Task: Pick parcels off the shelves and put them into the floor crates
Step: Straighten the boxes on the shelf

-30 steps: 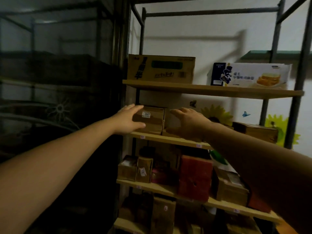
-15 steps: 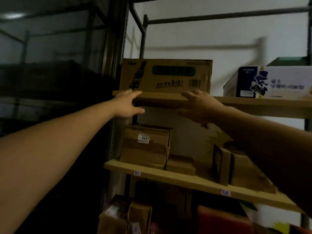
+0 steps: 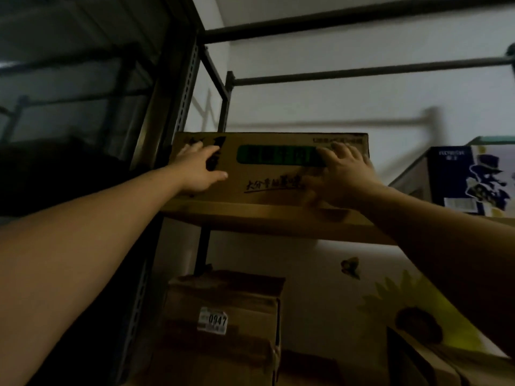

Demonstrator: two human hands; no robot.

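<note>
1. While our left hand [image 3: 199,171] and right hand [image 3: 344,174] press flat on the carton [image 3: 267,188], fingers stay spread, gripping nothing.
2. It sits on the top shelf [image 3: 267,220], far left.

Two bare hands, the left hand [image 3: 196,171] and the right hand [image 3: 344,174], both lie flat with fingers spread on one large cardboard box [image 3: 267,168]. One wooden shelf board [image 3: 264,218] carries that box and one blue-and-white printed box [image 3: 471,182], two boxes in all. Below stand one taped brown parcel [image 3: 223,327] with one numbered sticker [image 3: 213,320] and one further brown box [image 3: 434,363], partly cut off. The wall shows one butterfly decal [image 3: 350,267] and one sunflower decal [image 3: 418,316].
</note>
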